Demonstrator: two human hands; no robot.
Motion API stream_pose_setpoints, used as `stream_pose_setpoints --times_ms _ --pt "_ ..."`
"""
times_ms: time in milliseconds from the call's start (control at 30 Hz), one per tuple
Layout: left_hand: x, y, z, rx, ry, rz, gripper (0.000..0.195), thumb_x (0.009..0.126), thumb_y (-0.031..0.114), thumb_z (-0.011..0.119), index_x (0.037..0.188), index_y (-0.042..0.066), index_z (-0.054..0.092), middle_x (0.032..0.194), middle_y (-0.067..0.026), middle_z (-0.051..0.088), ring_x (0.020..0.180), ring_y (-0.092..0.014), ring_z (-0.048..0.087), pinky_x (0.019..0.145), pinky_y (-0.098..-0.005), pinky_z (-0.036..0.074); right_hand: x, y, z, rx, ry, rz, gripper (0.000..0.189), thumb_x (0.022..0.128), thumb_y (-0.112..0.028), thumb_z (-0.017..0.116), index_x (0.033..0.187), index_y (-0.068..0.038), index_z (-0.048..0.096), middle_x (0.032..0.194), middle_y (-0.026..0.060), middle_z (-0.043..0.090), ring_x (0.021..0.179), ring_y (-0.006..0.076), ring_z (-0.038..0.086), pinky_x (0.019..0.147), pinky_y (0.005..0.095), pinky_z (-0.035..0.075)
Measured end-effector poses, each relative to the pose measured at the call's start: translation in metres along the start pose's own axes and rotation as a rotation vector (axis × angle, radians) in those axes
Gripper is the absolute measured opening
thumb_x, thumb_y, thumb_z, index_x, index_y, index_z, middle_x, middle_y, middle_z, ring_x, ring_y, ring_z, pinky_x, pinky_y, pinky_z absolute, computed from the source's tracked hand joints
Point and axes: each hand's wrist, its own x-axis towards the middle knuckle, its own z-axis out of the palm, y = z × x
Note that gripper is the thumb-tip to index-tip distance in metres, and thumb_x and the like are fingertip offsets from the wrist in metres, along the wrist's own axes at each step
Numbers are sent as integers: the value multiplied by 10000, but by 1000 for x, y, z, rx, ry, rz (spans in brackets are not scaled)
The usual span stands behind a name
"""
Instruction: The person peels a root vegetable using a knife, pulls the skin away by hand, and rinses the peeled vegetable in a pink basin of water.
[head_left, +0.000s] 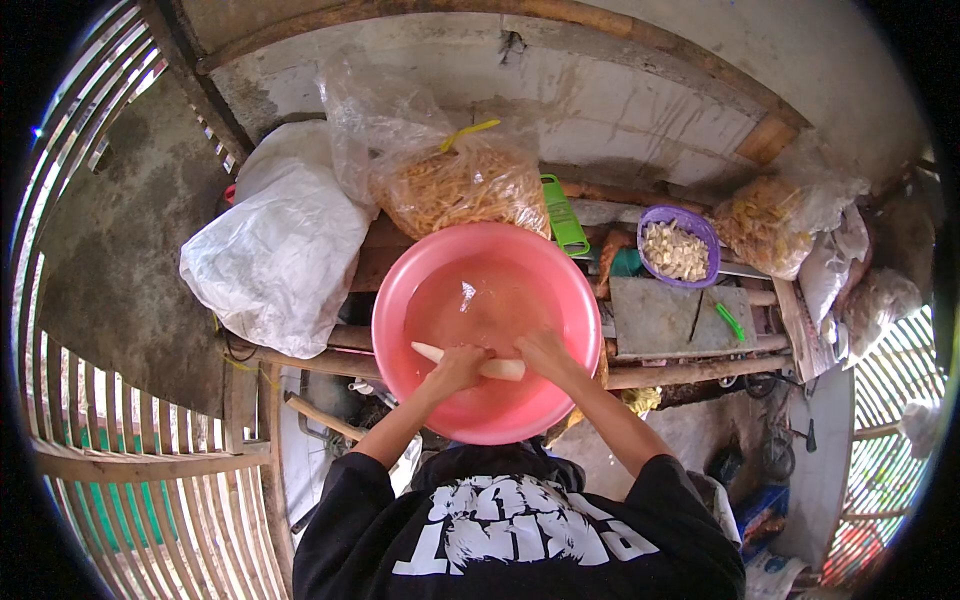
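Over a pink plastic basin (386, 300) of cloudy water, my left hand (463, 367) grips a long, pale peeled root (504, 369), which looks like cassava. Its narrow end points to the upper left and its thick end to the right. My right hand (541, 352) is blurred, just beyond the thick end over the water; its fingers are not clear, so I cannot tell whether it touches the root or holds anything.
Behind the basin stands a clear bag of shredded food (465, 187), beside a green slicer (564, 217). A white sack (277, 247) lies left. To the right are a purple basket of pale pieces (711, 232), a grey board (652, 315) and a green-handled tool (730, 322).
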Motion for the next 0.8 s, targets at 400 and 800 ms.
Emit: stream_pose_setpoints --times_ms 400,800 --pt "3 24 -6 -44 25 -93 433 621 228 702 1039 163 607 834 -100 629 772 -272 620 699 -400 475 -14 -20 -32 -158 227 72 52 679 -167 602 660 -151 648 713 20 620 817 193 570 949 488 237" --pt "8 50 -14 60 128 -158 400 665 175 662 1060 187 599 807 -81 603 817 -247 596 727 -384 447 -49 -8 -51 -18 377 217 110 753 -177 564 824 -169 647 842 10 578 953 153 516 1015 497 178"
